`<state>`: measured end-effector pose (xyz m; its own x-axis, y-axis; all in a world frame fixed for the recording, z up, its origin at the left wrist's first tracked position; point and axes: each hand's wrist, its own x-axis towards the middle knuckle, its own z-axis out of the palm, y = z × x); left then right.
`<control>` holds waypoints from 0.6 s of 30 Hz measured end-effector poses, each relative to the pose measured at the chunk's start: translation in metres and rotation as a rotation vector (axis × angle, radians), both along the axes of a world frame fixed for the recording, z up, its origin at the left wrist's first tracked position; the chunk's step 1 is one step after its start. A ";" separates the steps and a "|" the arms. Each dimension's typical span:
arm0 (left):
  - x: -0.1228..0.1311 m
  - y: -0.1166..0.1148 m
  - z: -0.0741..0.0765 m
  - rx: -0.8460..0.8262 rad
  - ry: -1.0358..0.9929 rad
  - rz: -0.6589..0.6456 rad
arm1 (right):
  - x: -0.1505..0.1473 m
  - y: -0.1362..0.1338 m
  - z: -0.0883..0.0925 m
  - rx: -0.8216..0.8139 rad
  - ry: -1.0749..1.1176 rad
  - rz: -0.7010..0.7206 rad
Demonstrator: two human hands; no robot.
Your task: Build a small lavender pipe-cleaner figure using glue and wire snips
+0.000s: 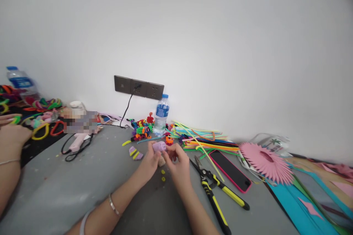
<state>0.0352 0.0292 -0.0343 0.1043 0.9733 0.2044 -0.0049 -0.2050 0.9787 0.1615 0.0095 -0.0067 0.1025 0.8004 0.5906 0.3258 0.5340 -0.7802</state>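
Observation:
My left hand (149,166) is closed around a lilac roll (159,146), fuzzy like coiled pipe cleaner. At the roll's right end, the fingers of my right hand (178,161) are bent and pressed against it. A small beige piece (161,161) shows between the hands; its kind is unclear. Below them lie two small yellow-green coils (163,176). Left of my left hand is a row of lilac and yellow fuzzy pieces (135,153). Black-and-yellow pliers (217,187) rest on the grey table (91,176) right of my right hand.
Behind my hands stand a water bottle (161,115) and a pile of colourful fuzzy figures (143,130). Pipe cleaners (209,141), a phone (231,170) and a pink pleated paper disc (266,163) lie rightward. A pink glue gun (78,141) and another person's arm (11,158) are leftward.

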 end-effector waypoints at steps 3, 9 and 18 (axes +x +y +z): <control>-0.004 -0.003 0.005 0.091 0.081 -0.011 | -0.001 0.003 -0.005 -0.154 0.133 0.059; -0.001 -0.004 0.009 0.126 0.099 0.093 | 0.000 0.008 -0.010 -0.268 0.413 0.199; -0.004 -0.003 0.012 0.197 0.197 0.178 | 0.003 0.013 -0.007 -0.291 0.495 0.248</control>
<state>0.0313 0.0259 -0.0221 -0.0077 0.9236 0.3833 0.2338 -0.3710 0.8987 0.1650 0.0221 -0.0139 0.0985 0.9563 0.2752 -0.2184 0.2906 -0.9316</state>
